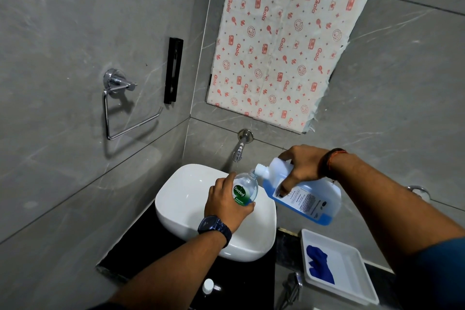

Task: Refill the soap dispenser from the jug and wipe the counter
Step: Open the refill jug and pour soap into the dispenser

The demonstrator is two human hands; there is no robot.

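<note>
My left hand grips a clear soap dispenser bottle with a green Dettol label, held over the white basin; its pump top is off. My right hand holds a translucent jug of blue liquid by its handle, tilted so that its white open spout touches the bottle's mouth. A little blue liquid shows at the bottle's bottom. A blue cloth lies in a white tray on the black counter at the lower right.
A chrome wall tap juts out just behind the bottle and jug. A small white cap stands on the counter's front edge. An empty chrome ring holder and a black bracket hang on the left wall.
</note>
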